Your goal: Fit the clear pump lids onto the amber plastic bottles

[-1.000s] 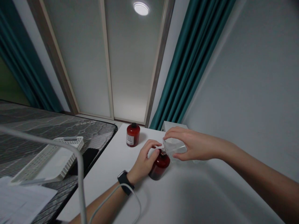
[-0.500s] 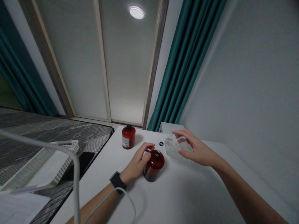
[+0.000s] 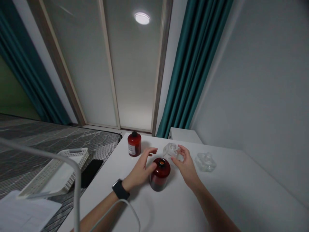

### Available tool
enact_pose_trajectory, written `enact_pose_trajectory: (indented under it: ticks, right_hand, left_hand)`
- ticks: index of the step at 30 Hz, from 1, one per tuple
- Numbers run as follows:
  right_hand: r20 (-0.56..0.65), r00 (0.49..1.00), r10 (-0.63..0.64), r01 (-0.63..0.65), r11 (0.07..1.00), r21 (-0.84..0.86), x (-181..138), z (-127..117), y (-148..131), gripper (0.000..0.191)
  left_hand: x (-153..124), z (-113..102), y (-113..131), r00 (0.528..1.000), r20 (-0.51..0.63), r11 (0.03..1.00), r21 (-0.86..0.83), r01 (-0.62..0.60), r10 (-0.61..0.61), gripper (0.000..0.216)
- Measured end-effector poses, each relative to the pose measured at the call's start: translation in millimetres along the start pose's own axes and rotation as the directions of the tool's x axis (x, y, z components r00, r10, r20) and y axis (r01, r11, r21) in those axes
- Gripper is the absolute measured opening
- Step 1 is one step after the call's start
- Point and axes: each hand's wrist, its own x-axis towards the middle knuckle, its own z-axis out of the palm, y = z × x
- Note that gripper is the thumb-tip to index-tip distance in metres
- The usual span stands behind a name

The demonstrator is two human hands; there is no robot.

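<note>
A dark red bottle (image 3: 160,176), its neck uncapped, stands upright on the white table (image 3: 166,209). My left hand (image 3: 141,169) is beside it, fingers spread apart, the thumb at the bottle's shoulder. On the bottle's far right side, my right hand (image 3: 187,166) has thumb and fingers curled around the edge of a clear see-through piece (image 3: 171,149); its exact kind is hard to make out. A second clear, lumpy piece (image 3: 205,161) lies to the right of that hand. Farther back stands another red bottle (image 3: 134,145) with a black top and white label.
Left of the table are a white perforated basket (image 3: 51,170), a black phone-like slab (image 3: 91,172) and white papers (image 3: 29,209). A pale curved bar (image 3: 76,190) and a thin cable (image 3: 127,201) cross the near left. A white cabinet (image 3: 184,135) stands behind the table.
My right hand has moved left toward the bottle with a clear piece, uncovering the other clear piece at right. My left fingers have spread farther from the bottle's neck. The small black ring no longer shows.
</note>
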Motion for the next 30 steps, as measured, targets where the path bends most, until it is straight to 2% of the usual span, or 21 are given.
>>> enact_pose_trajectory:
  ticks: [3, 9, 12, 17, 23, 28, 30]
  right_hand:
    - [0.0, 0.999, -0.034, 0.033, 0.999, 0.013, 0, -1, 4, 0.063]
    - [-0.076, 0.994, -0.079, 0.073, 0.994, -0.077, -8, -2, 24, 0.063]
    - [-0.1, 0.991, -0.089, 0.076, 0.99, -0.122, -15, 1, 31, 0.063]
    - [-0.108, 0.989, -0.097, 0.087, 0.992, -0.093, -18, 1, 33, 0.062]
    - [-0.138, 0.987, -0.087, 0.079, 0.995, -0.061, -13, -7, 30, 0.063]
    - [-0.16, 0.986, -0.053, 0.055, 0.999, 0.003, -13, -8, 32, 0.063]
    - [-0.151, 0.985, -0.08, 0.083, 0.996, 0.012, -12, -8, 33, 0.063]
  left_hand:
    - [-2, 1, 8, 0.991, 0.108, 0.984, 0.157, -0.089, 0.073, 0.078]
    - [4, 0, 23, 0.978, 0.207, 0.955, 0.279, -0.097, 0.039, 0.062]
    - [9, -9, 28, 0.956, 0.29, 0.947, 0.291, -0.135, 0.047, 0.058]
    - [19, -21, 27, 0.931, 0.364, 0.956, 0.259, -0.136, 0.033, 0.058]
    - [39, -30, 25, 0.876, 0.474, 0.94, 0.25, -0.231, 0.089, 0.058]
    - [43, -35, 25, 0.856, 0.512, 0.959, 0.201, -0.202, 0.073, 0.058]
    - [40, -38, 23, 0.858, 0.511, 0.969, 0.184, -0.164, 0.049, 0.058]
